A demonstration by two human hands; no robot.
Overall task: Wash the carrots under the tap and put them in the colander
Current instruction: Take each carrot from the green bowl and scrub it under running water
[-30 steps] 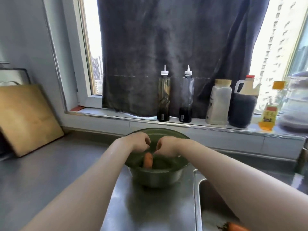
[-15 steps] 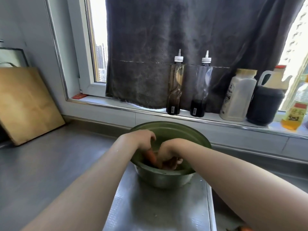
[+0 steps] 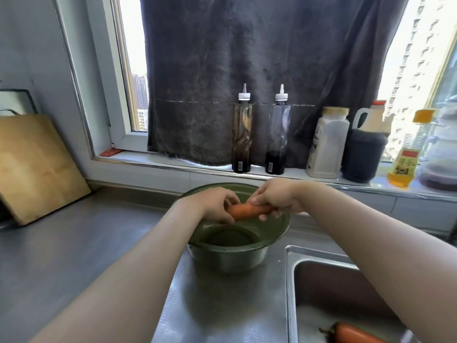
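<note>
An orange carrot is held level above the green bowl on the steel counter. My left hand grips its left end and my right hand grips its right end. The bowl looks empty inside. A second carrot lies in the steel sink at the lower right, partly cut off by the frame edge. The tap is out of view.
A wooden cutting board leans on the wall at left. On the window sill stand two dark sauce bottles, a white jar, a dark jug and an oil bottle. A dark cloth hangs over the window.
Both hands were down inside the bowl; they have now lifted one carrot out and hold it above the rim. My view has tilted down, showing more of the sink.
</note>
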